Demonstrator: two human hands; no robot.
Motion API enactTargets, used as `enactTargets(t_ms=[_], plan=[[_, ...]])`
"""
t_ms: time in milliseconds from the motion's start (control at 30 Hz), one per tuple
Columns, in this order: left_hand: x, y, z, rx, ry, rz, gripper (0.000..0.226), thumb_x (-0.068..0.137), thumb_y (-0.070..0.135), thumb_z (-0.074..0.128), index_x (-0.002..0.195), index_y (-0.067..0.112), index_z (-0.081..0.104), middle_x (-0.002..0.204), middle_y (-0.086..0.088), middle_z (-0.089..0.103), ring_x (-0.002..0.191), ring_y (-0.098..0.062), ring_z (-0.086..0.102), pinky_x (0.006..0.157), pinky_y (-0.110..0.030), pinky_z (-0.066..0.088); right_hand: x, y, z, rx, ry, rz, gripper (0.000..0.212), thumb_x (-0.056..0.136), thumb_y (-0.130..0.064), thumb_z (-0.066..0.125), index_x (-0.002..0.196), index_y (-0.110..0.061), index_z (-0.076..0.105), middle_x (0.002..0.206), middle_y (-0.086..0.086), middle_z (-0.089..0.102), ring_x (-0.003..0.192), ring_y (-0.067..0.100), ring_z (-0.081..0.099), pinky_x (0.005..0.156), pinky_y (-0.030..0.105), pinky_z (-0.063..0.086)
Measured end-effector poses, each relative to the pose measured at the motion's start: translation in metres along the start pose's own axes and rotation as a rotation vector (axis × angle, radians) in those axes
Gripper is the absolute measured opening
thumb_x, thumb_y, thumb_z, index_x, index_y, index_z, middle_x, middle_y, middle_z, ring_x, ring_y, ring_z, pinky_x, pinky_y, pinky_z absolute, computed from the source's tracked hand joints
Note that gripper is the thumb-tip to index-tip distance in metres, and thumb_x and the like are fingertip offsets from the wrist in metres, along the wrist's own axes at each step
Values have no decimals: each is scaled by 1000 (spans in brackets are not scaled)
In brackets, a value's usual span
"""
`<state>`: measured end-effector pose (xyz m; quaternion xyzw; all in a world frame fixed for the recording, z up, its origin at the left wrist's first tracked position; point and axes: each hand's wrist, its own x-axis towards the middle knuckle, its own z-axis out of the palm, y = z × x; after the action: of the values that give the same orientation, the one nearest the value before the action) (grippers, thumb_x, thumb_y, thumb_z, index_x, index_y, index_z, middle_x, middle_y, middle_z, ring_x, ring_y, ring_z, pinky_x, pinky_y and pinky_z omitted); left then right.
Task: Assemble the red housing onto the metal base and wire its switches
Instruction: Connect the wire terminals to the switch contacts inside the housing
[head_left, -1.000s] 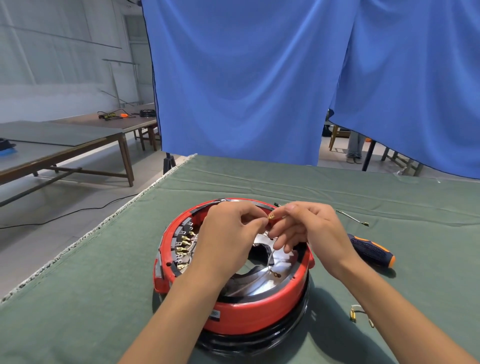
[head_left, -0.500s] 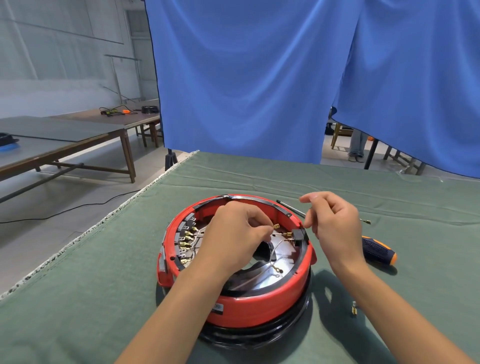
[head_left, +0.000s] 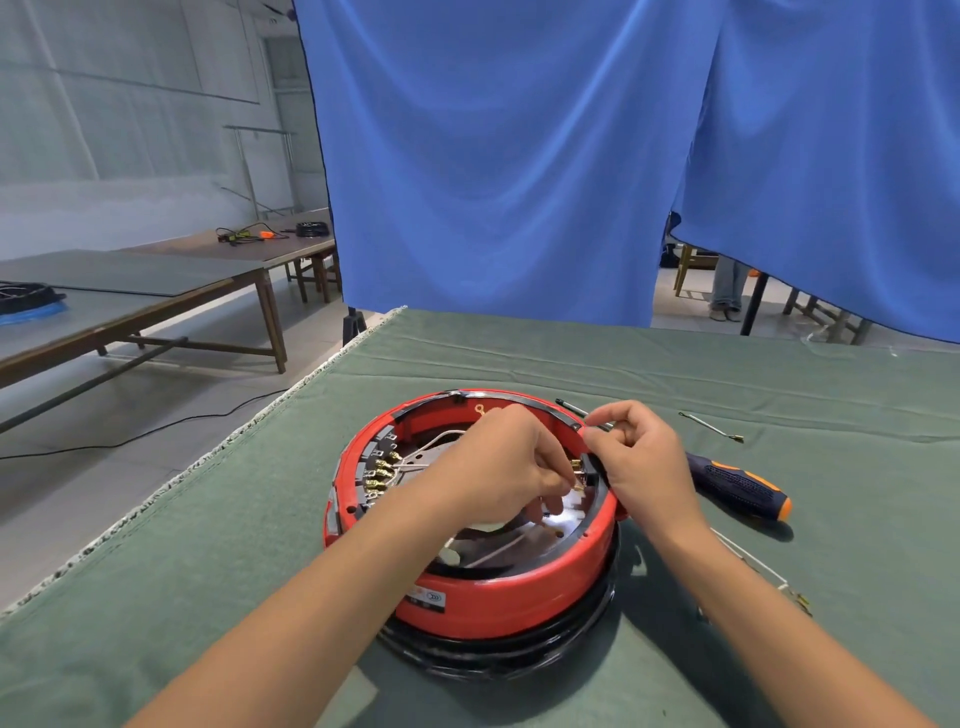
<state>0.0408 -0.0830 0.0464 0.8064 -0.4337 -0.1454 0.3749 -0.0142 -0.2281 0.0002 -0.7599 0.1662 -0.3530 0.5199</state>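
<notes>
The red housing (head_left: 498, 597) sits on the black-rimmed metal base (head_left: 498, 657) on the green cloth. Brass wire terminals (head_left: 379, 470) line a row of switches on its inner left wall. My left hand (head_left: 511, 467) reaches inside and pinches a brass wire terminal (head_left: 576, 480) next to a black switch (head_left: 591, 470) on the right wall. My right hand (head_left: 641, 462) grips the housing's right rim at that switch, fingers curled over it. The shiny metal plate (head_left: 561, 519) shows inside, partly hidden by my left hand.
A blue and orange screwdriver (head_left: 737, 486) lies right of the housing. A loose wire with terminals (head_left: 711, 427) lies farther back, another wire (head_left: 769, 571) by my right forearm. The table's left edge (head_left: 208, 462) runs diagonally. Blue curtain behind; wooden tables at left.
My right hand came down from above the rim onto the housing's right side by the switch. My left hand shifted right with the terminal toward that switch.
</notes>
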Motion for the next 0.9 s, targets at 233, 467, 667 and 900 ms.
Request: enactTargets(t_ms=[233, 467, 667, 900], plan=[[6, -8, 0, -116, 26, -49, 7, 83, 3, 68, 79, 1, 73, 69, -17, 71, 58, -24, 60, 64, -39, 56, 1, 3, 1, 7, -3, -8, 17, 82, -3, 64, 74, -18, 61, 47, -11, 37, 38, 2, 34, 44, 17, 28], [6, -11, 2, -83, 101, -12, 13, 88, 9, 65, 77, 8, 71, 64, -7, 71, 52, -13, 57, 52, -27, 50, 3, 6, 1, 22, 2, -3, 17, 82, -3, 63, 74, -17, 62, 43, -12, 37, 38, 2, 34, 42, 15, 28], [5, -11, 4, -36, 94, -2, 13, 88, 11, 65, 76, 12, 70, 63, -2, 71, 49, -6, 56, 51, -24, 48, 1, 7, 0, 11, 0, -15, 15, 82, -4, 63, 74, -17, 62, 41, -13, 38, 39, 3, 35, 43, 15, 28], [7, -9, 9, 0, 100, 6, 14, 87, 10, 65, 75, 13, 70, 60, 2, 68, 44, 2, 54, 47, -12, 42, 2, 8, 1, 15, 2, -14, 18, 82, -5, 63, 72, -20, 61, 38, -15, 40, 38, 2, 35, 42, 13, 27]])
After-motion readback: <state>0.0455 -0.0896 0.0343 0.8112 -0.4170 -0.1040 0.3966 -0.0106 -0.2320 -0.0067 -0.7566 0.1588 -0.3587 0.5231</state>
